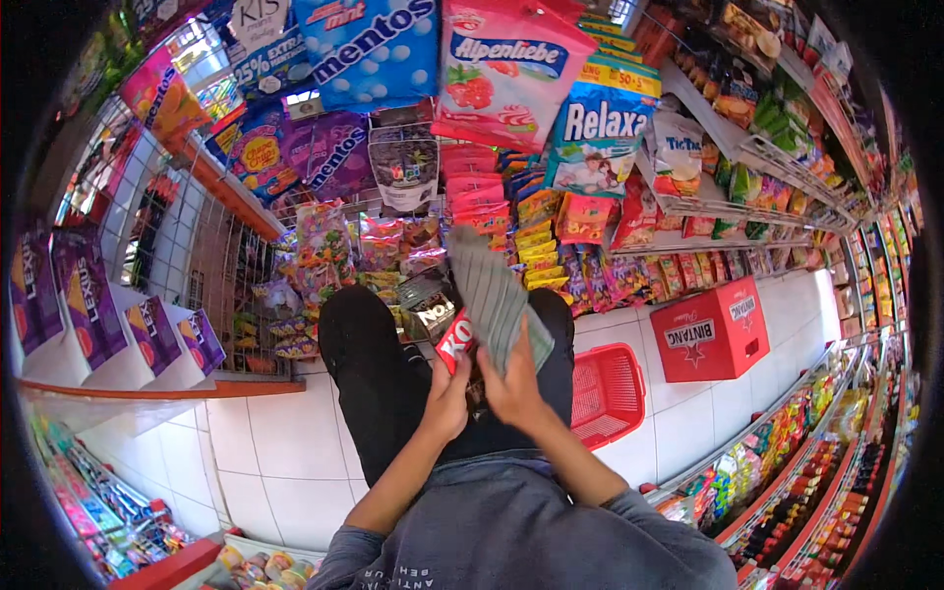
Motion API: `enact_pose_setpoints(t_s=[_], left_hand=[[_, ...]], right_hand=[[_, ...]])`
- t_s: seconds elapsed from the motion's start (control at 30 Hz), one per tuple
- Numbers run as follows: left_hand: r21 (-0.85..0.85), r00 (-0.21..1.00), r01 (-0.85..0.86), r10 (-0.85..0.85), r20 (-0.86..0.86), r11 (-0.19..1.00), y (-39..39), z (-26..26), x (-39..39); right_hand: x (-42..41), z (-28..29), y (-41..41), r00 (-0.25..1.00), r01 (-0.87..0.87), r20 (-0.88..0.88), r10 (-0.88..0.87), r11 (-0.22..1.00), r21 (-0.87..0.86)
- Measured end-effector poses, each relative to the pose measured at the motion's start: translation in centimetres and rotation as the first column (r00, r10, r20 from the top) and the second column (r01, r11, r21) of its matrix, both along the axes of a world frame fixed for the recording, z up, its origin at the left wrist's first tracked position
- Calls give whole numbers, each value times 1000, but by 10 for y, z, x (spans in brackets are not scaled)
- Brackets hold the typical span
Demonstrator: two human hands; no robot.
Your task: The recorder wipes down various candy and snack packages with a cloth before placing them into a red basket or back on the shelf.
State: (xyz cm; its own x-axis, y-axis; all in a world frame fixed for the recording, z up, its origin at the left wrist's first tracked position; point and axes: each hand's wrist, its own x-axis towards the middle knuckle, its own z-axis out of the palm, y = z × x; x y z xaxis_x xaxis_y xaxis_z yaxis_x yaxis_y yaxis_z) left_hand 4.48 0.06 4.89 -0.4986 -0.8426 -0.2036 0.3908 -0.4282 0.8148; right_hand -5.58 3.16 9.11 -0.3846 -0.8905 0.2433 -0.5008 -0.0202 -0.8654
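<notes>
My left hand [446, 398] grips the lower edge of a black and red candy bag [431, 304], with its fingers and thumb at the red part. A grey-green striped cloth [490, 295] is held in my right hand [516, 387]. The cloth lies partly over the bag and hides its right side. Both hands are close together between my bent knees, above the dark trousers [369, 369]. Hanging packs of sweets [472, 188] fill the rack just beyond the cloth.
Large bags of Mentos [376, 55], Alpenliebe [509, 74] and Relaxa [601, 133] hang overhead. A red plastic basket [608, 394] and a red Bintang carton [708, 332] sit on the tiled floor at right. Lexus biscuit packs [88, 302] stand on a shelf at left.
</notes>
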Motion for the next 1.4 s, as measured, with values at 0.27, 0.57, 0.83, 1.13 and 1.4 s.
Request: enact_pose_setpoints(t_s=[0.27,0.57,0.83,1.13,1.4], left_hand=[[194,984,-140,158,-82,971,-23,23,1],[130,988,-39,58,-144,991,-16,31,7],[197,966,-48,96,-241,979,-42,38,39],[-584,877,52,243,415,810,-37,61,-7],[27,931,131,-114,-347,991,-7,2,12]], right_hand=[[24,-25,22,929,-257,-284,238,966,-32],[-46,18,-27,978,-135,163,133,991,2],[-51,-23,43,849,-104,526,43,991,87],[-48,-12,32,138,-110,987,77,992,-62],[5,-27,44,737,-309,637,227,951,19]])
